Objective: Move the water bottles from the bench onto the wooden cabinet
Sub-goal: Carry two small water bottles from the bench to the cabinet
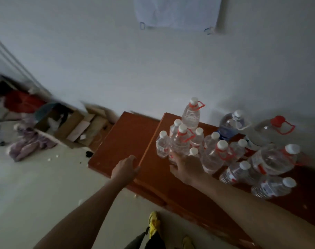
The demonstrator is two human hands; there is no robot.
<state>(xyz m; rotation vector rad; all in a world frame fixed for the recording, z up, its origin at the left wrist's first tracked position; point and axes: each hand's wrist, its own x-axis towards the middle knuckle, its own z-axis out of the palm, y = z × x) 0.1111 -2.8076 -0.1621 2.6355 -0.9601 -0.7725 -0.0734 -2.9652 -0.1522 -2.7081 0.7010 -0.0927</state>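
Observation:
The red-brown wooden cabinet stands against the white wall, with a lower section to its left. Several clear water bottles with white caps and red handles crowd its top. My right hand is wrapped around the base of a clear bottle with a red handle at the front left of the group. My left hand hovers at the cabinet's front left edge, fingers loosely apart, holding nothing. The bench is out of view.
Two big jugs, one with a blue label and one with a red cap, stand at the back by the wall. Cardboard boxes, purple cloth and red items litter the floor at left. My yellow shoe is below.

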